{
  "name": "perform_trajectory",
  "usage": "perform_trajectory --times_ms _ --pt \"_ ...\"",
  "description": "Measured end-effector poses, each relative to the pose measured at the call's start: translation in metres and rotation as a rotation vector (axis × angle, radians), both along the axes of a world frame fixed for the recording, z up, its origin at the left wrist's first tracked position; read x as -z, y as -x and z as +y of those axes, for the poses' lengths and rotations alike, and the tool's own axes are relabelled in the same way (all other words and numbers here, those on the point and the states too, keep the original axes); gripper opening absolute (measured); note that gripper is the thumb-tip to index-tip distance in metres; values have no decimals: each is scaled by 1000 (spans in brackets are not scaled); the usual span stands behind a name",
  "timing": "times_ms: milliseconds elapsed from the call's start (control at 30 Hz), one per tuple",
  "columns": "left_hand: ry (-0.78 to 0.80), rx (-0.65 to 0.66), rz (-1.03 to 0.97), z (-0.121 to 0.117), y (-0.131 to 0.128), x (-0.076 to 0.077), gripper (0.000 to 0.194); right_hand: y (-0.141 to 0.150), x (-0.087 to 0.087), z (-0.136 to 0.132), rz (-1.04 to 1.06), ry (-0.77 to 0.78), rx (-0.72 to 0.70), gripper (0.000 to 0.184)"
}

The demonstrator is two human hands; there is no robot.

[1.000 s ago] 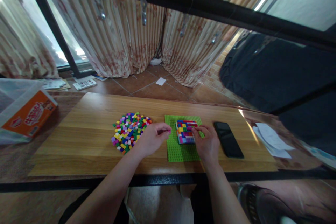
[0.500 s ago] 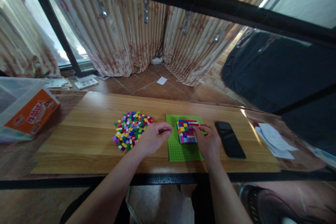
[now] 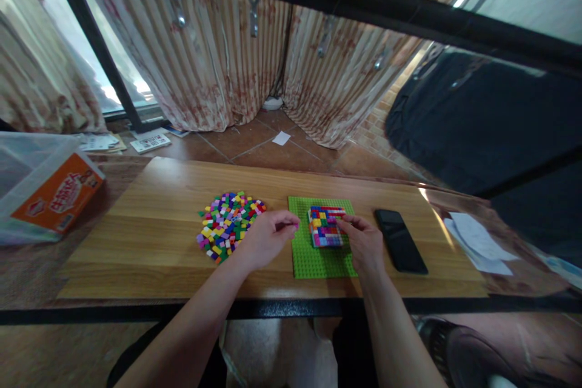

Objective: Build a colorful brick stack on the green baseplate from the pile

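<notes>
My left hand (image 3: 268, 239) hovers at the left edge of a green studded baseplate (image 3: 313, 264), thumb and forefinger pinched on a small pink toy brick (image 3: 296, 226). On the baseplate sits a block built of multicoloured toy bricks (image 3: 325, 233), with red, blue, yellow and white rows on top. My right hand (image 3: 366, 242) is closed in a pinch at the right side of this block, its fingertips over the top. Whatever is between those fingertips is too small to make out. A pile of loose toy bricks (image 3: 227, 224) lies left of the baseplate, partly behind my left hand.
A black phone (image 3: 400, 241) lies on the wooden table (image 3: 136, 224), right of the baseplate. Beyond the table's right end are white papers (image 3: 477, 239). At the far left stands a clear plastic box (image 3: 36, 157) with an orange label. A dark bar (image 3: 291, 309) runs along the near edge.
My right hand has shifted slightly, its fingertips drawn a little toward the right side of the built block. The left hand keeps its pinch on the pink brick.
</notes>
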State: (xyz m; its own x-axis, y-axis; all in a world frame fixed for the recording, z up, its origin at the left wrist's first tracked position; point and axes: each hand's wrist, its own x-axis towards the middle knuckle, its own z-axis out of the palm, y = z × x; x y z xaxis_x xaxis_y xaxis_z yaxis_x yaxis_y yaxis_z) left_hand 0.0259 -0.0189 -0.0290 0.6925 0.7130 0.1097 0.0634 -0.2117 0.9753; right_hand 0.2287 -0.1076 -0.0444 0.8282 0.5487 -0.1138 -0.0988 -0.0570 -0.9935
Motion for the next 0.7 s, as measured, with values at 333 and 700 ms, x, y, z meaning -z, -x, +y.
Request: perform_trajectory --times_ms 333,700 --pt "-6 6 -5 -1 -2 4 14 2 -1 -3 -29 -4 -35 35" --pt "185 -537 -280 39 33 -14 21 53 -11 -18 -825 -55 -185 17"
